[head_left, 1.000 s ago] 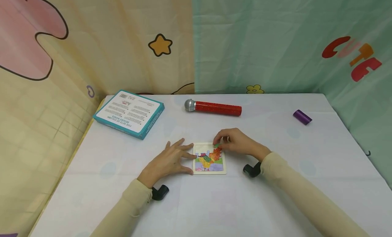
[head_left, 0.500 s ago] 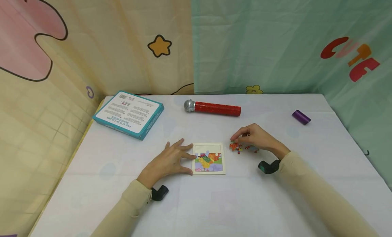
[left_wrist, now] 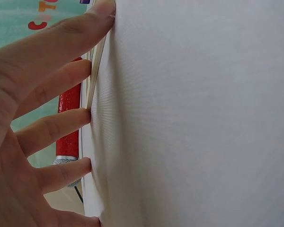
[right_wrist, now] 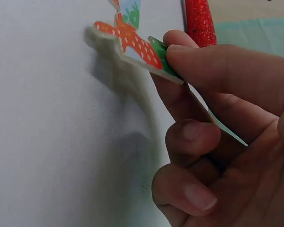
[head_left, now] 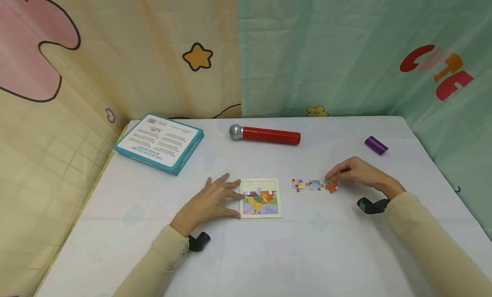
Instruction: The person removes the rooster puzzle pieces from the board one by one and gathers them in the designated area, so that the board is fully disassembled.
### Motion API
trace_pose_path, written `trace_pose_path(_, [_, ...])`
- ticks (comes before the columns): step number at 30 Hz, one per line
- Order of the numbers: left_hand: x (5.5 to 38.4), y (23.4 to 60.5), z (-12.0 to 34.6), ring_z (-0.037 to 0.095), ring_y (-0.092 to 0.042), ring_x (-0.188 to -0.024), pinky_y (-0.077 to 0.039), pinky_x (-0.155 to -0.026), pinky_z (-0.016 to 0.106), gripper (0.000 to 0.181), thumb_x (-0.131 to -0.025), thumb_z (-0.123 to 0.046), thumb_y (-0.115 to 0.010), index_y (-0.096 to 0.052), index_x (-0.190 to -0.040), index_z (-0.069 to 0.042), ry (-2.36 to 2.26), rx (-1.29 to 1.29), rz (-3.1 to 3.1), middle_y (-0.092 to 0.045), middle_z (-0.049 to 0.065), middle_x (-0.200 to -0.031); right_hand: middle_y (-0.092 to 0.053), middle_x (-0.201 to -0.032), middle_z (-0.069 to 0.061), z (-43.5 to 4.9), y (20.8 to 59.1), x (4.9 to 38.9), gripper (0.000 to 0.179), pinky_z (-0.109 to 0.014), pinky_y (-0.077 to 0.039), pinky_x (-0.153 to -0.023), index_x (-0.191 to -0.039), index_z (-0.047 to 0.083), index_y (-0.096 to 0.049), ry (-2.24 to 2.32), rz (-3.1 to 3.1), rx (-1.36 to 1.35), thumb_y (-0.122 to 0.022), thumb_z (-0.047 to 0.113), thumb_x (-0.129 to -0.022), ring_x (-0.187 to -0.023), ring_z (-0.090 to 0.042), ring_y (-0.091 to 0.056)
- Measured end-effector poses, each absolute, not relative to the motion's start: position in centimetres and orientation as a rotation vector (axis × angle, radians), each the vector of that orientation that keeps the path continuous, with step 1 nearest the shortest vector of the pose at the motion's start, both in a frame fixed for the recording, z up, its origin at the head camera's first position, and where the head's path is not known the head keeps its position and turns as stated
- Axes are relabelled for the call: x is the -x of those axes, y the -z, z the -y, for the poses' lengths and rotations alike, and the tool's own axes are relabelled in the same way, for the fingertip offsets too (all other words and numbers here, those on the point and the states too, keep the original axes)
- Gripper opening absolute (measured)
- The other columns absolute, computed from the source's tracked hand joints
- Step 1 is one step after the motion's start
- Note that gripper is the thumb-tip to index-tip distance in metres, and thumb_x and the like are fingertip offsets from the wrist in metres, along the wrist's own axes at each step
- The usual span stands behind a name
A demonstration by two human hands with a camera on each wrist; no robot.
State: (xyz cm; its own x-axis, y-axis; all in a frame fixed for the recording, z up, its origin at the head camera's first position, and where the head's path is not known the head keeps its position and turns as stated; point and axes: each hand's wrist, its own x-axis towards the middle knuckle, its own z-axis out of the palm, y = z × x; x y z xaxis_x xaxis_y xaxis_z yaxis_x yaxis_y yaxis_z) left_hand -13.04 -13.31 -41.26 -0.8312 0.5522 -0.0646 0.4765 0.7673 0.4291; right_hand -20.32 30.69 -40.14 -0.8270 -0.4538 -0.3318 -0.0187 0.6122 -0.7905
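Note:
A small jigsaw puzzle in a cream frame lies mid-table, its lower part filled with picture pieces and its top strip bare. My left hand rests at the frame's left side, fingers spread and fingertips touching its edge. Right of the frame, my right hand pinches an orange, white-flecked puzzle piece with a green corner between thumb and index finger. The piece is tilted just over the cloth in the right wrist view. Two loose pieces lie between frame and hand: a red-yellow puzzle piece and a pale blue puzzle piece.
A red toy microphone lies behind the puzzle. The teal-edged box sits at the back left, and a purple cylinder lies at the back right. Patterned curtains stand behind the white-covered table.
My right hand has lifted the orange piece off the frame's upper right and carried it rightward past the two loose pieces. My left hand has stayed at the frame.

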Motion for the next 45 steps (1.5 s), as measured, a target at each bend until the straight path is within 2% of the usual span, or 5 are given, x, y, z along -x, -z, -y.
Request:
trace_pose_path(11, [13.1, 41.4, 13.4, 0.039, -0.026, -0.145, -0.017, -0.105, 0.075, 0.056, -0.068, -0.044, -0.088, -0.074, -0.117, -0.022, -0.601, -0.828, -2.777, -0.052, 0.004, -0.145, -0.074, -0.101, -0.006, -30.0, 40.5, 20.1, 0.017, -0.020, -0.048, -0.079, -0.093, 0.010, -0.080, 1.027, -2.533, 0.499, -0.068, 0.000, -0.086, -0.095, -0.014, -0.063])
trace_pose_path(22, [13.1, 41.4, 13.3, 0.039, -0.026, -0.145, -0.017, -0.104, 0.076, 0.056, -0.067, -0.044, -0.088, -0.074, -0.117, -0.023, -0.601, -0.826, -2.783, -0.052, 0.004, -0.145, -0.075, -0.092, 0.002, -29.4, 40.4, 19.6, 0.005, -0.028, -0.046, -0.078, -0.085, 0.017, -0.081, 0.897, -2.690, 0.411, -0.079, 0.014, -0.082, -0.095, -0.020, -0.061])
trace_pose_path(29, [13.0, 41.3, 13.3, 0.039, -0.025, -0.145, -0.017, -0.105, 0.075, 0.056, -0.068, -0.045, -0.088, -0.074, -0.118, -0.023, -0.583, -0.806, -2.780, -0.051, 0.004, -0.146, -0.071, -0.093, 0.002, -27.5, 39.9, 19.0, 0.015, -0.024, -0.043, -0.063, -0.096, 0.013, -0.080, 0.902, -2.779, 0.431, -0.077, 0.025, -0.087, -0.078, -0.017, -0.053])
trace_pose_path(33, [12.9, 41.4, 13.3, 0.038, -0.023, -0.146, -0.016, -0.106, 0.075, 0.056, -0.068, -0.045, -0.087, -0.074, -0.118, -0.023, -0.572, -0.783, -2.771, -0.050, 0.003, -0.146, -0.067, -0.095, -0.002, -23.1, 40.0, 17.9, 0.018, -0.025, -0.043, -0.056, -0.103, 0.007, -0.077, 0.888, -2.829, 0.592, -0.075, 0.017, -0.088, -0.068, -0.016, -0.050])
trace_pose_path(45, [13.1, 41.4, 13.2, 0.040, -0.024, -0.145, -0.018, -0.104, 0.076, 0.054, -0.068, -0.047, -0.085, -0.075, -0.114, -0.020, -0.558, -0.807, -2.775, -0.050, 0.004, -0.146, -0.065, -0.100, 0.000, -10.9, 41.2, 14.6, 0.029, -0.031, -0.052, -0.081, -0.110, 0.003, -0.074, 0.835, -2.734, 0.900, -0.078, 0.018, -0.086, -0.088, -0.013, -0.058])
